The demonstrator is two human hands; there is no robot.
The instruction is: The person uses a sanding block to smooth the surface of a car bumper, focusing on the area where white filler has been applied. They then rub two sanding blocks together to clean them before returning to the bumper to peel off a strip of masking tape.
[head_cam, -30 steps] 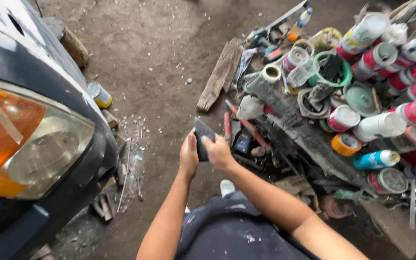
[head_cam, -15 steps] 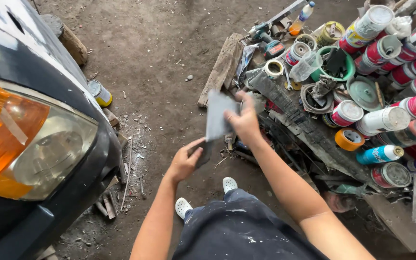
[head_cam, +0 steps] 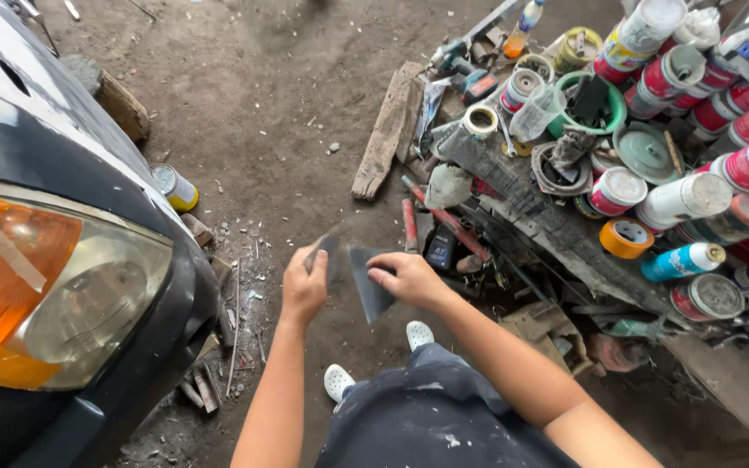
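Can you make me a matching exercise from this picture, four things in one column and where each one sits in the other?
Things:
1. amber and clear car headlight
2. orange tape roll
3. dark flat scraper blade
4. weathered wooden plank

Places:
A. on the dirt floor, top centre
B. far left
C. between both hands
D. among the red-and-white cans, right

Pairs: 1-B, 2-D, 3-C, 4-A

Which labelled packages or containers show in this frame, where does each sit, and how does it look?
Spray can: lying at right, blue-and-white label, white cap.
Paint tins: stacked on their sides at upper right, red-and-white labels.
Small tin: on the ground beside the car, yellow label, grey lid.
Plastic bottle: top centre, pale with orange base.
No signs or screens.
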